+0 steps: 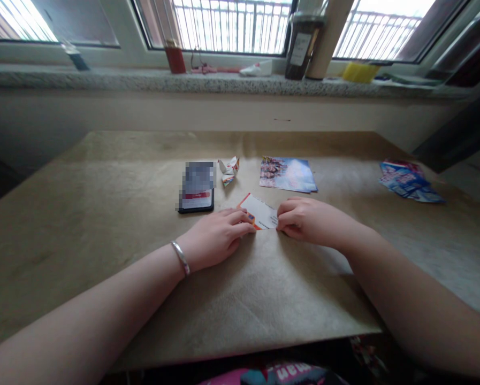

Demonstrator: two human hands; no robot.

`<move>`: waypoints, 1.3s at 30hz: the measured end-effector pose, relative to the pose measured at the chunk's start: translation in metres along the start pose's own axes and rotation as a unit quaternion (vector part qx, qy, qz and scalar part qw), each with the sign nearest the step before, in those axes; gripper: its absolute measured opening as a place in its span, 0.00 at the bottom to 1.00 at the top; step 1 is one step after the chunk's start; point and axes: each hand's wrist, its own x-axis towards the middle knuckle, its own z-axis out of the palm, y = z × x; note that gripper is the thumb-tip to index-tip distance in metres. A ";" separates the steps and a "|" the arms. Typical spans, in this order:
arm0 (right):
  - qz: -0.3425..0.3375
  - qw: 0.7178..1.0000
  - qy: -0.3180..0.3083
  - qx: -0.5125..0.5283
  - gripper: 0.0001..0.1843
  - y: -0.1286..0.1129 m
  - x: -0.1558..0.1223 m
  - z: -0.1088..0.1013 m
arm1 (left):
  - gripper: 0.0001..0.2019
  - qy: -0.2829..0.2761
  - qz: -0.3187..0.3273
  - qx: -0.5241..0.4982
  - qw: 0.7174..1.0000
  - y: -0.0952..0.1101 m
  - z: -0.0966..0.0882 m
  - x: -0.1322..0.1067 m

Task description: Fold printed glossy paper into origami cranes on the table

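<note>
A small white paper sheet (261, 210) with an orange edge lies on the brown paper-covered table (103, 214). My left hand (215, 238), a silver bracelet on its wrist, presses its closed fingers on the sheet's left corner. My right hand (306, 220) has its fingers curled and pinching the sheet's right edge. Just beyond the sheet sit a black phone (197, 187) and a small folded paper figure (229, 170).
A stack of colourful printed sheets (288, 174) lies behind my right hand, and another blue stack (408, 181) sits at the far right. The window sill (143, 80) holds a red cup (175, 58), a dark jar (301, 48) and a yellow sponge (360, 72).
</note>
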 end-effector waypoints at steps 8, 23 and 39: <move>0.053 0.996 -0.050 -0.048 0.10 -0.005 -0.003 -0.009 | 0.17 0.006 0.003 -0.001 1.000 0.000 0.000 -0.001; 0.101 0.990 -0.087 -0.051 0.11 -0.002 -0.009 -0.015 | 0.17 0.004 0.002 0.000 1.000 -0.001 0.001 -0.001; 0.128 0.979 -0.095 -0.126 0.09 -0.001 -0.015 -0.019 | 0.17 0.000 0.003 -0.002 1.000 -0.001 0.001 -0.001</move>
